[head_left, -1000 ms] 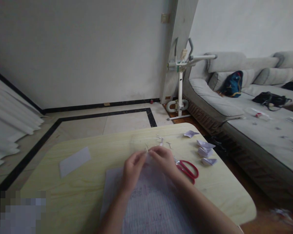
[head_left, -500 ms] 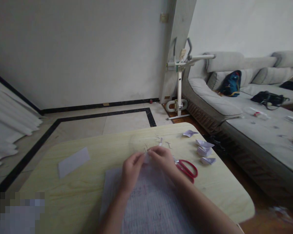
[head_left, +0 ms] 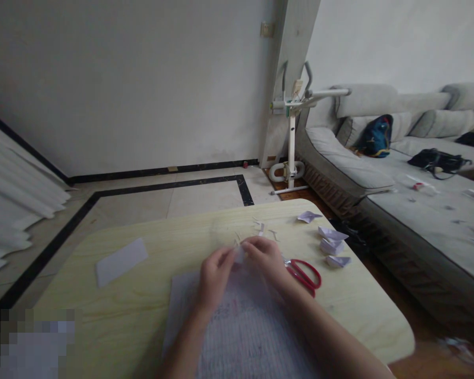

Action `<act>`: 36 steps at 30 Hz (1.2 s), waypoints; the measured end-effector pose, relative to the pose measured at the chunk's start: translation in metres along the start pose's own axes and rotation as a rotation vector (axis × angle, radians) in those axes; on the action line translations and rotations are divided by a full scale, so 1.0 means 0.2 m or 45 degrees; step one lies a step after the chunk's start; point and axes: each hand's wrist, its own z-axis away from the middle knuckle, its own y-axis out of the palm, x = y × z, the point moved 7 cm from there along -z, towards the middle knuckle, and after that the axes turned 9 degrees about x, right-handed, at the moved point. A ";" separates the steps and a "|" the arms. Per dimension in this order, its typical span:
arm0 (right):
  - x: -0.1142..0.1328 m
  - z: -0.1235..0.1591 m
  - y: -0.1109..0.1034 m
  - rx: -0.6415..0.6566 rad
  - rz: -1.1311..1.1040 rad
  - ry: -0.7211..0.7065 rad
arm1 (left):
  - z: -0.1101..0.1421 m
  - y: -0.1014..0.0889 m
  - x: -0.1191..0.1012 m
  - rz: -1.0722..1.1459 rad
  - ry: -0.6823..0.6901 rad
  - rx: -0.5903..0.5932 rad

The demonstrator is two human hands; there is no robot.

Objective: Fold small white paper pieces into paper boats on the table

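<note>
My left hand point(head_left: 217, 271) and my right hand point(head_left: 263, 255) meet over the table, fingers pinched round a small piece of white paper point(head_left: 239, 256). Most of that paper is hidden by the fingers, so its shape is unclear. Below my wrists lies a large lined sheet point(head_left: 245, 331) with writing on it. Red-handled scissors point(head_left: 305, 275) rest just right of my right hand, their blades partly covered by it. Thin paper scraps point(head_left: 262, 229) are scattered beyond my fingertips. Several small folded paper boats point(head_left: 332, 239) sit along the table's right side.
A flat white paper rectangle point(head_left: 121, 261) lies on the left of the pale wooden table point(head_left: 102, 326). Right of the table stands a grey sofa point(head_left: 426, 226) with bags on it. Behind are a white exercise machine point(head_left: 291, 131) and a wall; a white curtain point(head_left: 19, 195) hangs at left.
Both hands stay nearly in place. The small paper between the fingers shows more than a second ago, its angle slightly altered. The view shifts slightly and returns.
</note>
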 end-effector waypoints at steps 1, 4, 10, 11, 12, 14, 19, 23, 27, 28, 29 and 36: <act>0.00 0.00 0.00 -0.001 -0.005 -0.003 | 0.00 0.00 0.00 -0.009 0.005 0.004; 0.00 0.00 0.01 0.025 -0.021 0.007 | 0.00 0.00 0.00 -0.013 0.010 0.018; 0.00 0.00 0.02 0.059 -0.020 0.039 | -0.01 -0.01 -0.01 -0.012 0.013 0.006; 0.00 0.00 0.02 0.070 -0.011 0.040 | 0.00 -0.01 -0.01 -0.008 0.014 0.005; 0.01 0.00 0.03 0.077 -0.007 0.042 | 0.00 -0.01 -0.01 -0.003 0.017 0.000; 0.02 0.00 0.03 0.086 -0.007 0.048 | 0.00 -0.01 -0.01 0.003 0.038 -0.007; 0.04 0.00 0.05 0.138 0.037 0.045 | 0.00 0.00 0.00 -0.076 0.118 0.011; 0.04 0.00 0.05 0.145 0.062 0.016 | 0.00 0.00 0.02 -0.057 0.124 0.008; 0.03 0.00 0.05 0.161 0.068 -0.004 | 0.00 0.01 0.01 0.001 0.093 0.033; 0.03 0.00 0.04 0.159 0.067 -0.011 | 0.00 0.01 0.01 0.012 0.086 0.035; 0.04 0.00 0.04 0.160 0.069 -0.019 | 0.00 0.01 0.00 0.020 0.079 0.039; 0.05 0.01 0.05 0.168 0.061 0.000 | 0.00 0.00 0.00 -0.062 0.063 0.038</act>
